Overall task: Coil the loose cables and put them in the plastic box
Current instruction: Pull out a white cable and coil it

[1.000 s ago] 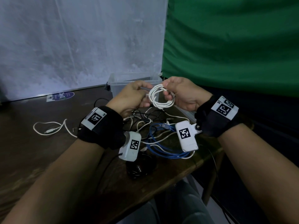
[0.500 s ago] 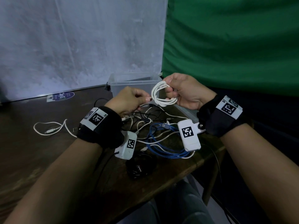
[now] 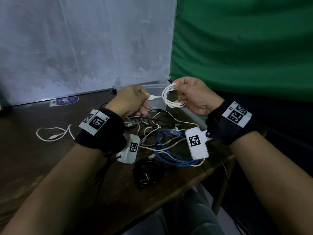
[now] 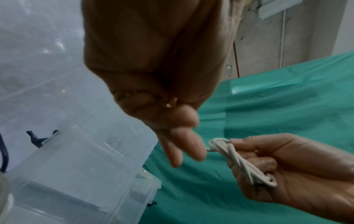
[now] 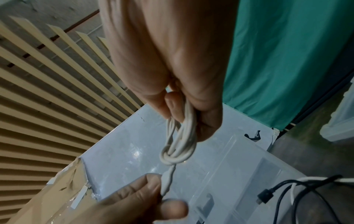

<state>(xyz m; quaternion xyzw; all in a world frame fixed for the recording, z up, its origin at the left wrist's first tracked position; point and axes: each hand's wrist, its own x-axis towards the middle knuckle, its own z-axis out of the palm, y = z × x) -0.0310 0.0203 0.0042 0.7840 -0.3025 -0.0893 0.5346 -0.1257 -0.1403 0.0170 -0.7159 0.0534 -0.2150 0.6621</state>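
One white cable (image 3: 171,96) was wound into a single bundle of several loops and held in the air above the near edge of the plastic box (image 3: 153,88), between the two hands. The right hand (image 3: 194,97) gripped the bundle, thumb on the upper part of the loops and fingers curled through the lower part. One free end of the same cable led out of the bundle to the left; its end was wrapped once around the loops, as the right wrist view showed. The left hand (image 3: 131,101) pinched the white plug (image 3: 151,98) at that end between thumb and forefinger, with the remaining fingers loosely extended.

One plastic box, clear and without a lid, stood on the counter (image 3: 42,158) directly behind the hands, against the pale backdrop. No cable could be seen inside it.

On the counter below the hands lay a loose tangle: one blue cable (image 3: 169,150) in rough loops, at least two thin white leads and at least two thin black leads crossing it; an exact count was not possible. One black cable (image 3: 147,173) lay coiled near the front edge. One further white cable (image 3: 54,134) lay apart to the left. One round sticker (image 3: 67,100) lay at the rear left.
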